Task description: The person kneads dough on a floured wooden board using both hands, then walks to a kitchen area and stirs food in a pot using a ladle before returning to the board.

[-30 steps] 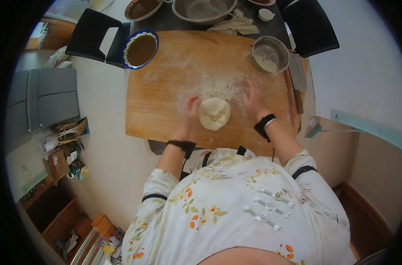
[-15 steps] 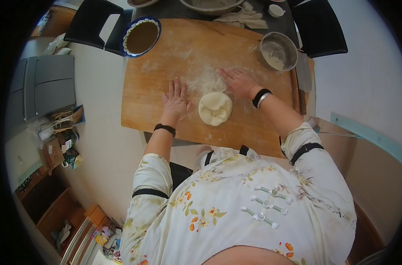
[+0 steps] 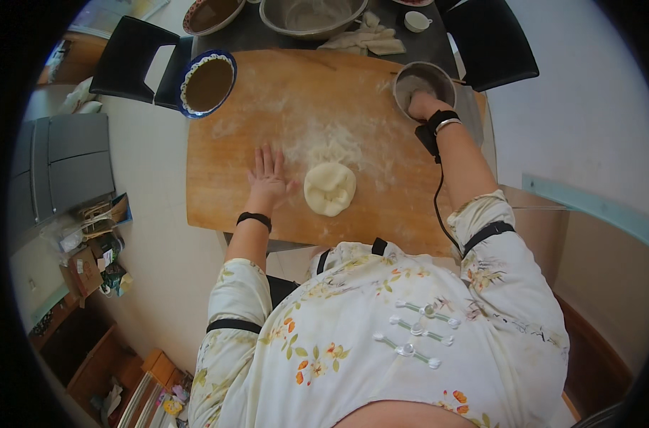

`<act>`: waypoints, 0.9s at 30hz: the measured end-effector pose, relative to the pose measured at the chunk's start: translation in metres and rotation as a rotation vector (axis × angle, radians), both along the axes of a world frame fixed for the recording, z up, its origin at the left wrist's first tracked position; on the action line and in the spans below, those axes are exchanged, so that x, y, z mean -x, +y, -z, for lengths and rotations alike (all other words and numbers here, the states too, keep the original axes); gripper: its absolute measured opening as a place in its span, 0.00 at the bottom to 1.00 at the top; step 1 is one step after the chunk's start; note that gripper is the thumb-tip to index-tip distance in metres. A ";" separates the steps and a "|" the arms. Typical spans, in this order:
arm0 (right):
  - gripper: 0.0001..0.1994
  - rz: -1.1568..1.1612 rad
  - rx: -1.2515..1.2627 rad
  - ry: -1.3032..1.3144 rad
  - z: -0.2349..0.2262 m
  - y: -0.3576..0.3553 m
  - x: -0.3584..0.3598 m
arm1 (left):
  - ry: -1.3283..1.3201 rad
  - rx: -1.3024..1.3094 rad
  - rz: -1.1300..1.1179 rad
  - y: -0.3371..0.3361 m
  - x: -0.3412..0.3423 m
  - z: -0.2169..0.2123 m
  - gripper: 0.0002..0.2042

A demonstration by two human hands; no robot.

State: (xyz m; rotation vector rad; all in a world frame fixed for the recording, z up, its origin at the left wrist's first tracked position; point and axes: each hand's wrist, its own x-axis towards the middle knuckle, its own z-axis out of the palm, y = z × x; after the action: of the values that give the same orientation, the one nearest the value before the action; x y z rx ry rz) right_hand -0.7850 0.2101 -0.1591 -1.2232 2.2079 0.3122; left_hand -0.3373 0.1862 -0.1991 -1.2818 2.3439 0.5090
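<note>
Your left hand (image 3: 267, 182) lies spread on the floured wooden board (image 3: 224, 182) while your right hand (image 3: 424, 105) dips into a metal bowl (image 3: 447, 80).
The dough (image 3: 329, 189), a smooth, pale, soft-looking round with folds and dimples across its top, sits on the board between you and a patch of loose white flour (image 3: 331, 151), just right of your left hand and touched by neither hand; your left fingers (image 3: 269, 157) are straight, fanned apart and hold nothing, while your right fingers are hidden inside the round, shiny bowl, so you cannot tell how far they are closed or whether they grip anything; at the board's far left corner stands a blue-rimmed, scalloped bowl (image 3: 209, 84) of brown contents.
</note>
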 end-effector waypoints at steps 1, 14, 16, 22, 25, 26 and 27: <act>0.22 0.017 -0.050 0.001 0.014 0.000 0.004 | 0.000 -0.009 0.000 0.001 0.000 -0.001 0.48; 0.11 0.197 0.496 -1.001 -0.084 0.048 -0.087 | 0.043 -0.035 -0.051 0.003 -0.010 0.002 0.47; 0.10 -0.045 0.560 -0.930 -0.091 0.068 -0.136 | 0.050 -0.038 -0.040 0.003 -0.010 0.004 0.47; 0.12 -0.316 0.644 -0.543 -0.076 0.093 -0.191 | 0.095 -0.035 -0.040 0.003 -0.011 0.006 0.47; 0.13 -0.303 0.631 -0.610 -0.074 0.104 -0.208 | 0.095 -0.030 -0.039 0.004 -0.012 0.009 0.47; 0.14 -0.294 0.630 -0.697 -0.070 0.108 -0.213 | 0.092 -0.024 -0.038 0.005 -0.013 0.009 0.47; 0.14 -0.298 0.630 -0.691 -0.065 0.110 -0.213 | 0.099 -0.022 -0.039 0.004 -0.011 0.008 0.47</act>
State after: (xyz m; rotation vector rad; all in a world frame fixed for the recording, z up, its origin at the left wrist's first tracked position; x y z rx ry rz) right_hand -0.5717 0.3198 -0.0936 -1.6661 1.5422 -0.6587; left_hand -0.3261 0.1906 -0.2069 -1.3230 2.3903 0.6226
